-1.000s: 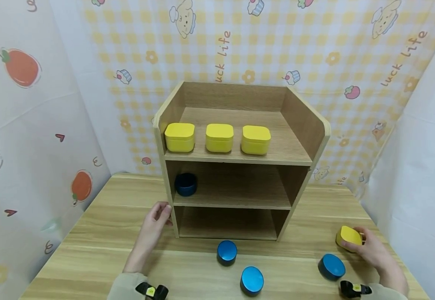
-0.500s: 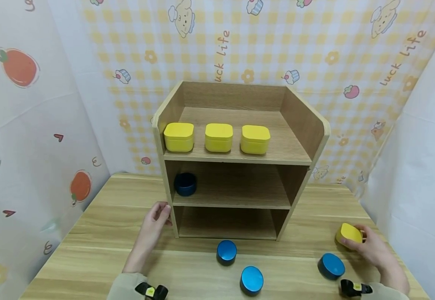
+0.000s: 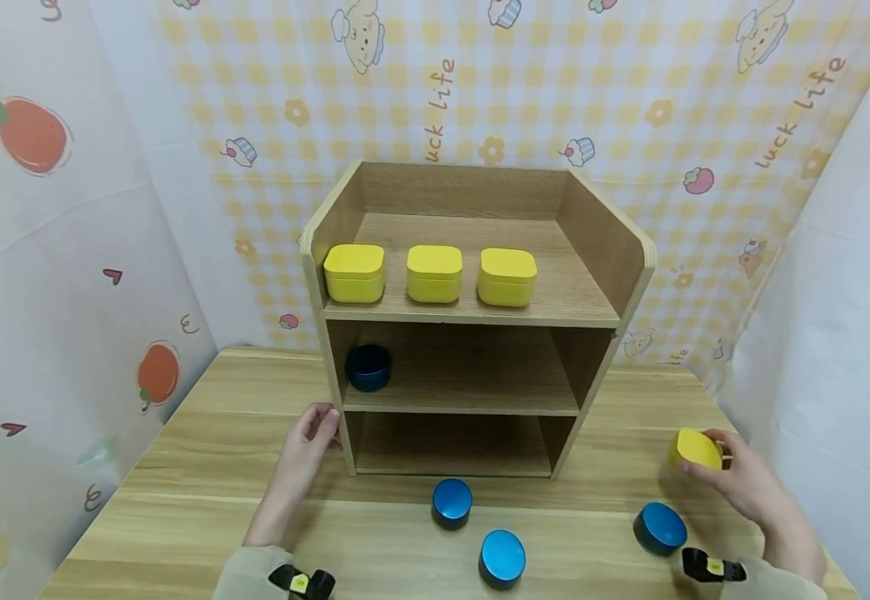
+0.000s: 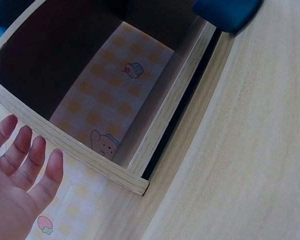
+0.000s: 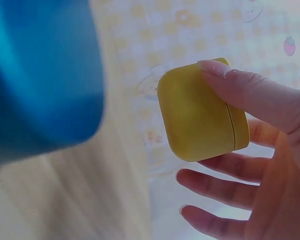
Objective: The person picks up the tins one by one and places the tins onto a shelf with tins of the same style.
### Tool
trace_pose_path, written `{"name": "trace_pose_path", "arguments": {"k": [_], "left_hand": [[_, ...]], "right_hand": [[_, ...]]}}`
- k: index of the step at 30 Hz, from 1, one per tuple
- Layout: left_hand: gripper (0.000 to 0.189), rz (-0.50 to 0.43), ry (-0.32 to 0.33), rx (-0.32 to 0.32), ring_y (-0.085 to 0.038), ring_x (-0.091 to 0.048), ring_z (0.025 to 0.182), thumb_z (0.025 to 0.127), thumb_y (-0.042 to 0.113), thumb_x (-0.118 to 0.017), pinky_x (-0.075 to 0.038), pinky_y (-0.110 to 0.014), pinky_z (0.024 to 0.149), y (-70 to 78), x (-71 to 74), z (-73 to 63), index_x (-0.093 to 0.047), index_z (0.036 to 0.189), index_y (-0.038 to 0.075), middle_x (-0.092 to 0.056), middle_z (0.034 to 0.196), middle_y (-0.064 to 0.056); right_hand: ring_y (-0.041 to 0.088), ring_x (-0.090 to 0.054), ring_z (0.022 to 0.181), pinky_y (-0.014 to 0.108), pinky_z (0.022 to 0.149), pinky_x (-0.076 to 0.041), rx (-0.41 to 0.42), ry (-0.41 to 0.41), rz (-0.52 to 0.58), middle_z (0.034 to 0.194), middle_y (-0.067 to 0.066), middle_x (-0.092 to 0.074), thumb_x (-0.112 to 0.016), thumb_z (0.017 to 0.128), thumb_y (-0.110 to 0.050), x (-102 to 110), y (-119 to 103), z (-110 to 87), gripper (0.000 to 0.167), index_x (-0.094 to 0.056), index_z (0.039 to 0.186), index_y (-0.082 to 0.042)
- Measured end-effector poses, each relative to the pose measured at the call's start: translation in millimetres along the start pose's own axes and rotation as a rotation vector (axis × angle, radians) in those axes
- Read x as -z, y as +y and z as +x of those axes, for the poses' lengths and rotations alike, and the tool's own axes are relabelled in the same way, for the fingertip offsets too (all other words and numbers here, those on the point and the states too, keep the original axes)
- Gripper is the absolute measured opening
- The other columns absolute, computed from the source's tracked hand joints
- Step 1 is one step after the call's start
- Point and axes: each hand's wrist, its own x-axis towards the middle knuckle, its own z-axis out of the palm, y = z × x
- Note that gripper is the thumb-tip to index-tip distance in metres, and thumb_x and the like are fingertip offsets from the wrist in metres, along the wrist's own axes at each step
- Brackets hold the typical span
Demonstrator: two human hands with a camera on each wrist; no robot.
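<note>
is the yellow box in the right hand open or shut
Shut. In the right wrist view, the yellow box in the right hand shows only a thin seam where its two parts meet.

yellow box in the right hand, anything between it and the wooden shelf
In the head view, only bare tabletop shows between the yellow box and the shelf.

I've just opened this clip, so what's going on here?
A person's right hand is holding a yellow lidded box over the right side of the wooden table. The left hand is close by the left side panel of a wooden shelf unit, possibly touching it. Three matching boxes stand in a row on the top tier. One blue round container sits at the left of the middle tier, and three more are on the table.
</note>
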Motion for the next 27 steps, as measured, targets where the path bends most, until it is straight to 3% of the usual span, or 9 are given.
{"name": "trace_pose_path", "arguments": {"k": [5, 12, 19, 27], "left_hand": [[0.031, 0.007, -0.005, 0.004, -0.018, -0.059, 0.082, 0.105, 0.024, -0.047, -0.054, -0.036, 0.079, 0.9, 0.7, -0.1, -0.053, 0.115, -0.005, -0.056, 0.098, -0.01], [0.031, 0.017, -0.012, -0.008, -0.017, -0.058, 0.084, 0.105, 0.022, -0.047, -0.053, -0.034, 0.078, -0.7, 1.9, 0.7, -0.052, 0.119, -0.005, -0.055, 0.099, -0.009], [0.03, 0.004, -0.012, -0.001, -0.017, -0.058, 0.083, 0.105, 0.022, -0.047, -0.054, -0.034, 0.078, -1.1, 0.5, 0.6, -0.052, 0.118, -0.005, -0.056, 0.097, -0.009], [0.027, -0.009, 0.009, -0.027, -0.016, -0.058, 0.079, 0.105, 0.02, -0.048, -0.055, -0.036, 0.075, -0.6, -0.1, 1.3, -0.054, 0.11, -0.006, -0.054, 0.091, -0.011]], "right_hand": [[0.049, -0.051, 0.104, 0.041, 0.068, -0.051, 0.0, 0.002, -0.01, 0.123, 0.038, -0.046, -0.068, 0.092, -0.041, 8.4, -14.4, -3.9, 0.083, -0.028, 0.139, 0.014], [0.05, -0.049, 0.105, 0.04, 0.066, -0.05, 0.057, 0.069, -0.031, 0.126, 0.036, -0.047, -0.07, 0.09, -0.041, 14.2, -33.8, -11.6, 0.08, -0.033, 0.138, 0.012], [0.054, -0.047, 0.107, 0.051, 0.066, -0.051, 0.099, 0.131, -0.044, 0.131, 0.037, -0.043, -0.07, 0.09, -0.042, 19.3, -53.4, -22.6, 0.079, -0.035, 0.14, 0.008], [0.048, -0.053, 0.1, 0.04, 0.065, -0.048, 0.164, 0.219, -0.045, 0.123, 0.031, -0.051, -0.075, 0.087, -0.035, 24.5, -72.8, -30.8, 0.073, -0.041, 0.138, 0.004]]}}
